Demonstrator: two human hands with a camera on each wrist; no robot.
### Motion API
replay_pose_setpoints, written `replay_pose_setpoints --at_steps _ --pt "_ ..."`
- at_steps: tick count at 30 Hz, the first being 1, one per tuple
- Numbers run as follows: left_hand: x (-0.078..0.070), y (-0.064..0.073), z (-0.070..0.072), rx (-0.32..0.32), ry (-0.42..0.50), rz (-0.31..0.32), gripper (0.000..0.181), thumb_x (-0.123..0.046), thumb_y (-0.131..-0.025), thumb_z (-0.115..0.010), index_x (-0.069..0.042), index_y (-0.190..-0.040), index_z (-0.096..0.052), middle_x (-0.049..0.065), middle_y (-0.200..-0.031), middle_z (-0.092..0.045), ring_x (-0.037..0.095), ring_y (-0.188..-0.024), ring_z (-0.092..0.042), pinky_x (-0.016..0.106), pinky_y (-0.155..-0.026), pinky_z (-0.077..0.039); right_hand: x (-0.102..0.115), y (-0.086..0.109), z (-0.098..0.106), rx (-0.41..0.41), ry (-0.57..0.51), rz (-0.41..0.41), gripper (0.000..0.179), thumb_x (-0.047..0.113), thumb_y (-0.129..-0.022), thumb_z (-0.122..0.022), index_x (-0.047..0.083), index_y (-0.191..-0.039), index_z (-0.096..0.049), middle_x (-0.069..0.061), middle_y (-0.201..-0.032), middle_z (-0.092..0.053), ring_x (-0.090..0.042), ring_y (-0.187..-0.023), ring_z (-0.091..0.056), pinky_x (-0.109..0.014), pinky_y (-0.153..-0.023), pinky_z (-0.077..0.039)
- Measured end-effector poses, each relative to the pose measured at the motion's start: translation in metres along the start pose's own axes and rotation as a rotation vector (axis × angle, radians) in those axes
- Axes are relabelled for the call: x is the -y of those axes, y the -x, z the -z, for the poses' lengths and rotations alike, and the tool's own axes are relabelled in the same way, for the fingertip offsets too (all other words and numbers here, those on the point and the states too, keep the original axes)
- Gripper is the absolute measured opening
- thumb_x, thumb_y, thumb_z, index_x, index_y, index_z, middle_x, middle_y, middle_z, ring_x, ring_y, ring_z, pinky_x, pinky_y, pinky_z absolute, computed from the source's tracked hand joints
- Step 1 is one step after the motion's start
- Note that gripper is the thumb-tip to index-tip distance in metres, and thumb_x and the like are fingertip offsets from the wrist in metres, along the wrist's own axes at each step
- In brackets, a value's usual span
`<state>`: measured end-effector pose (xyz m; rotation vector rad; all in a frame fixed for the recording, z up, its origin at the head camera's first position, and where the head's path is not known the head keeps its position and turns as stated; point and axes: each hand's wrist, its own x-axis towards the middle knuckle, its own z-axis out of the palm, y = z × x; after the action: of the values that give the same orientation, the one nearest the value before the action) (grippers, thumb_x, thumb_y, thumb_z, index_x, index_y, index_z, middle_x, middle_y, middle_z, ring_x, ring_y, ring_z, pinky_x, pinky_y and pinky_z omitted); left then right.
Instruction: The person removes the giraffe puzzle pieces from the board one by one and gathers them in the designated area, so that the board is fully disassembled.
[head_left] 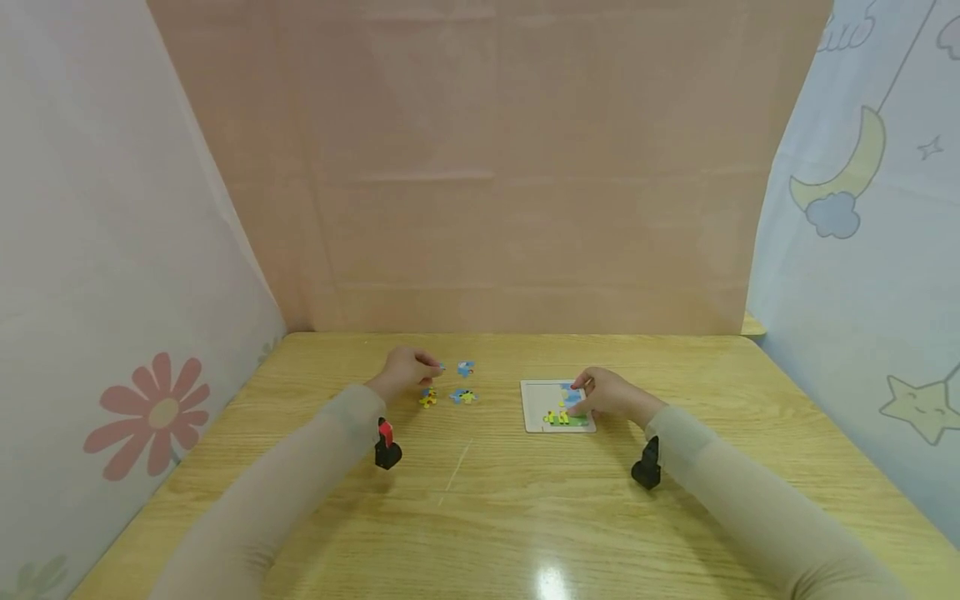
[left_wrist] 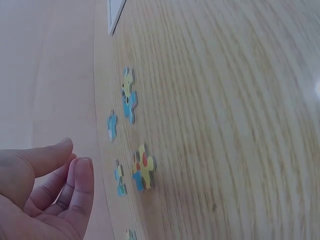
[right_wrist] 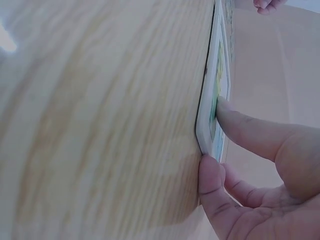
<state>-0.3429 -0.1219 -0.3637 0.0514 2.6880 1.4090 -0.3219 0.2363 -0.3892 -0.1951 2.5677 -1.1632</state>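
My left hand point(head_left: 405, 371) is at the far left of the table, over loose jigsaw pieces. In the left wrist view its thumb and fingertips come near each other with nothing seen between them. Below them lie a yellow and blue piece point(left_wrist: 145, 167) and a smaller blue one point(left_wrist: 120, 178). My right hand point(head_left: 611, 393) grips the right edge of a white-framed puzzle board point(head_left: 534, 402). Its thumb point(right_wrist: 245, 127) presses on the board's face while the fingers rest against the side. Green, yellow and blue pieces point(head_left: 558, 418) fill the board's right and lower parts; the hand covers some of them.
A blue piece point(head_left: 466, 367) and a blue-yellow piece point(head_left: 463, 397) lie between the left hand and the board. The wooden table point(head_left: 480, 517) meets a tan cloth point(head_left: 487, 208) at the back, with printed cloths on both sides.
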Motion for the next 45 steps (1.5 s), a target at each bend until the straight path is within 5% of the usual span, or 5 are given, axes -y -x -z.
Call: replay_pose_setpoints --at_steps 7,19,29,38,45 --pt "-0.009 0.001 -0.011 0.049 0.006 -0.007 0.014 -0.009 -0.091 -0.068 0.001 -0.101 -0.069 0.014 -0.100 -0.069 0.032 -0.092 -0.068 0.038 -0.083 -0.058 -0.002 -0.002 0.002 -0.020 -0.011 -0.038 0.062 0.015 -0.079 -0.081 -0.003 -0.126 -0.045 -0.009 -0.090 -0.043 -0.018 -0.069 -0.047 -0.029 -0.061 -0.049" --pt "-0.030 0.009 -0.040 0.130 0.019 -0.052 0.010 -0.009 -0.089 -0.069 -0.001 -0.095 -0.068 0.010 -0.092 -0.069 0.029 -0.087 -0.069 0.038 -0.081 -0.059 -0.003 0.000 0.003 -0.036 0.003 -0.065 0.074 0.014 -0.078 -0.082 -0.005 -0.136 -0.039 -0.011 -0.097 -0.044 -0.020 -0.080 -0.047 -0.028 -0.063 -0.050" --pt "-0.044 0.014 -0.071 0.242 0.035 -0.108 0.010 -0.008 -0.090 -0.068 -0.001 -0.097 -0.069 0.010 -0.093 -0.069 0.032 -0.092 -0.068 0.037 -0.081 -0.059 -0.006 0.001 0.004 -0.016 -0.002 -0.025 0.079 0.014 -0.080 -0.080 -0.006 -0.141 -0.035 -0.007 -0.088 -0.042 -0.017 -0.072 -0.045 -0.028 -0.061 -0.048" --pt "-0.051 0.015 -0.103 0.321 0.019 -0.151 0.009 -0.007 -0.087 -0.071 -0.001 -0.094 -0.070 0.006 -0.087 -0.069 0.016 -0.073 -0.064 0.026 -0.069 -0.058 -0.006 0.002 0.004 -0.023 -0.006 -0.039 0.075 0.012 -0.080 -0.080 -0.006 -0.139 -0.038 -0.007 -0.089 -0.042 -0.018 -0.078 -0.044 -0.028 -0.062 -0.048" --pt "-0.060 0.019 -0.120 0.395 -0.047 -0.153 0.019 -0.010 -0.090 -0.069 -0.002 -0.106 -0.072 0.007 -0.097 -0.072 0.015 -0.080 -0.068 0.026 -0.071 -0.057 -0.008 -0.001 0.005 -0.029 -0.018 -0.045 0.074 0.012 -0.080 -0.080 -0.005 -0.138 -0.040 -0.007 -0.090 -0.041 -0.019 -0.080 -0.044 -0.027 -0.062 -0.047"
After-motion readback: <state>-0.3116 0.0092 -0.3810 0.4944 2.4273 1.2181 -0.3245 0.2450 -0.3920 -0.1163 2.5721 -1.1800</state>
